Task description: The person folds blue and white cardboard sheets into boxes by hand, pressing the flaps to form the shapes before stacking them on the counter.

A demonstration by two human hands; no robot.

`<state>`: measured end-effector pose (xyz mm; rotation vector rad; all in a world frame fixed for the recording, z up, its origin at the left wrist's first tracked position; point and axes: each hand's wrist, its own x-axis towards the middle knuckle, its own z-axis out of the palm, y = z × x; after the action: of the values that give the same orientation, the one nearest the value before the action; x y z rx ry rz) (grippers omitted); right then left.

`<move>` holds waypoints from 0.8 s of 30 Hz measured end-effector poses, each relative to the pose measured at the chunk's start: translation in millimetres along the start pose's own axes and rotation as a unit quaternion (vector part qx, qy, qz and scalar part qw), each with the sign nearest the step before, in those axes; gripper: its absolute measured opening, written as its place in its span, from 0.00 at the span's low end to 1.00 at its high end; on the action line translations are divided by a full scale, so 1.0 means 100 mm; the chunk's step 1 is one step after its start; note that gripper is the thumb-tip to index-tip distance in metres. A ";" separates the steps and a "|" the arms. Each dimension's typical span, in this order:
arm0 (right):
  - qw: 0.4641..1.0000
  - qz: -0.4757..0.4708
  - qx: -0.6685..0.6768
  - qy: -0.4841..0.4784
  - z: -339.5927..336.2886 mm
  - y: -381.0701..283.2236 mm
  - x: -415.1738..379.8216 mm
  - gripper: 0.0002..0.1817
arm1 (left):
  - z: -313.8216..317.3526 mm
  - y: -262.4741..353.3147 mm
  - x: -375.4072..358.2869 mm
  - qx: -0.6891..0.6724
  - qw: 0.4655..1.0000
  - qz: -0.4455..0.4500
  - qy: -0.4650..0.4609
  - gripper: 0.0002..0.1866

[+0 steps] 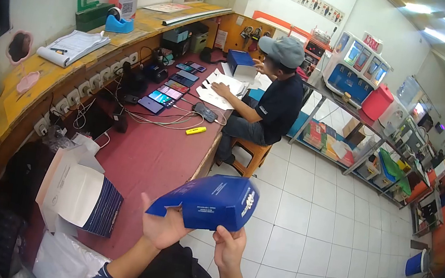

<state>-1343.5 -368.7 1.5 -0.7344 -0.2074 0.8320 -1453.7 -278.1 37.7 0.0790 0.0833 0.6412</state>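
Observation:
A blue printed cardboard box [204, 201] is held up in front of me, tilted, with white lettering on its right end. My left hand [164, 227] supports it from below at the left end, palm up and fingers partly behind the card. At the lower right edge, my right hand [229, 246] pinches the box between thumb and fingers. An open box [82, 193], white inside and dark blue outside, stands on the red desk [138, 184] to the left. White plastic bags [67, 257] lie below that open box.
Several phones [162, 98] with cables lie farther along the desk, near a yellow marker [195, 130]. A seated person [280, 101] in a cap handles papers [224, 90] beside another blue box [241, 64]. A wooden ledge [16, 94] runs along the left.

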 end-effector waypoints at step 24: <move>0.928 0.248 0.196 -0.198 -1.26 0.04 0.42 0.22 | -0.79 0.77 -0.21 0.426 0.898 -0.045 0.104 0.24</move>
<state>-1261.8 -400.7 -98.7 -0.2269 -0.2092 1.4590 -1524.2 -224.8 -31.8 0.8516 0.5721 0.4789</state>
